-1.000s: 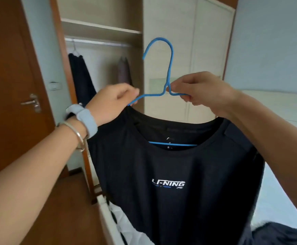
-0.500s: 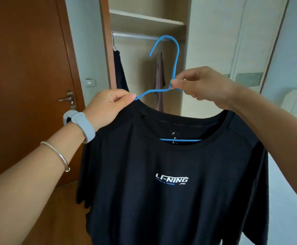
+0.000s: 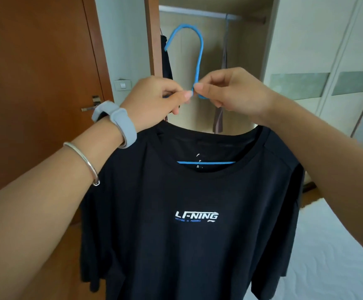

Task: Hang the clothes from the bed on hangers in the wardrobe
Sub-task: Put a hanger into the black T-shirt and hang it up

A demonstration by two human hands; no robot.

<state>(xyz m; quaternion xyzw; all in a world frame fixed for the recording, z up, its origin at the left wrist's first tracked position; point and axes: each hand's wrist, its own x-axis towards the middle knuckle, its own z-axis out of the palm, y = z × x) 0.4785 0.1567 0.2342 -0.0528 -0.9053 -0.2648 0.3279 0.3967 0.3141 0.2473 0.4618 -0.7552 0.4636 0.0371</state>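
Note:
A black T-shirt (image 3: 193, 234) with a white chest logo hangs on a blue hanger (image 3: 200, 55), held up in front of me. The hanger's hook points up and its bottom bar shows inside the collar. My left hand (image 3: 154, 100) pinches the hanger's left shoulder wire at the neck. Just below the hook, my right hand (image 3: 228, 92) pinches the neck of the hanger. Behind them stands the open wardrobe (image 3: 208, 61) with its metal rail (image 3: 197, 14) near the top.
A dark garment (image 3: 166, 61) and a brownish garment (image 3: 221, 87) hang from the rail. A brown door (image 3: 35, 83) is at the left. Closed pale wardrobe doors (image 3: 327, 61) are at the right. The white bed (image 3: 327, 256) lies at the lower right.
My view has turned toward the wardrobe, which is now closer and centred. My left hand slid along the hanger wire toward the neck, near my right hand.

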